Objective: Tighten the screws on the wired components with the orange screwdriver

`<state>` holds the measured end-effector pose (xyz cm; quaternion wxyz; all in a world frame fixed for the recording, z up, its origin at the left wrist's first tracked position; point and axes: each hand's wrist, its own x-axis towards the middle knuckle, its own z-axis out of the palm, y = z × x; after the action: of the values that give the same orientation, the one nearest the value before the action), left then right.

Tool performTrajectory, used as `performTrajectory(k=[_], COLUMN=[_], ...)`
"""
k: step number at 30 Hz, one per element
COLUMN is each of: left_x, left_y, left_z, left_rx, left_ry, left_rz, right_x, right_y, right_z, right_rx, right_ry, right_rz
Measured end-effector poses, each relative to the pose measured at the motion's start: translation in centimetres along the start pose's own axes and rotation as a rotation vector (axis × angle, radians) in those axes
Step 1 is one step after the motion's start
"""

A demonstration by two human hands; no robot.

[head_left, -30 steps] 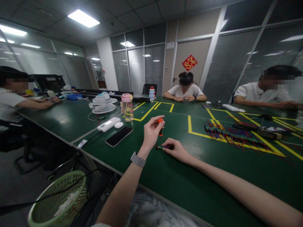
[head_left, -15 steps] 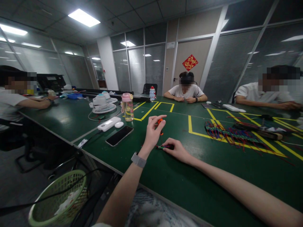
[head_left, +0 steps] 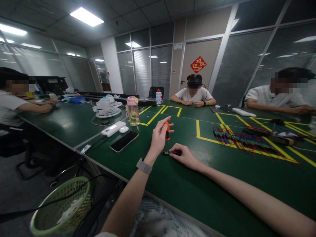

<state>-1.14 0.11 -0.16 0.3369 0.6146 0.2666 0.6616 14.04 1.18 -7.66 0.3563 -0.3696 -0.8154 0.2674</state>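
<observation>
left hand (head_left: 159, 136) grip on upright orange screwdriver (head_left: 167, 130), right hand (head_left: 184, 156) grip pinning small connector (head_left: 170, 152) to green table (head_left: 197, 184)

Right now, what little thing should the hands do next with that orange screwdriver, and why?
Probably keep twisting. The left hand pinches the orange screwdriver upright, its tip down on the small green part that the right hand pins to the table.

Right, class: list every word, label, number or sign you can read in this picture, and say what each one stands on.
Red diamond sign on the door: gold characters, too blurred to read.
White plate above the door: too small to read.
White device beside the phone: nothing legible.
Orange screwdriver in the left hand: no readable marking.
</observation>
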Motion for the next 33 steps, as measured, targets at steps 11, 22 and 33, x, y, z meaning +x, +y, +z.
performTrajectory(k=[11,22,33], left_x=[-0.08,-0.03,0.03], left_y=[-0.02,0.15,-0.3], left_z=[0.01,-0.07,-0.05], left_rx=[-0.036,0.108,0.049], left_ry=[-0.013,0.044,0.032], left_rz=[0.008,0.043,0.023], right_x=[-0.02,-0.05,0.0], right_y=[-0.44,-0.3,-0.27], right_z=[-0.13,-0.1,-0.08], right_rx=[0.007,0.013,0.014], right_ry=[-0.012,-0.009,-0.011], right_rz=[0.015,0.005,0.016])
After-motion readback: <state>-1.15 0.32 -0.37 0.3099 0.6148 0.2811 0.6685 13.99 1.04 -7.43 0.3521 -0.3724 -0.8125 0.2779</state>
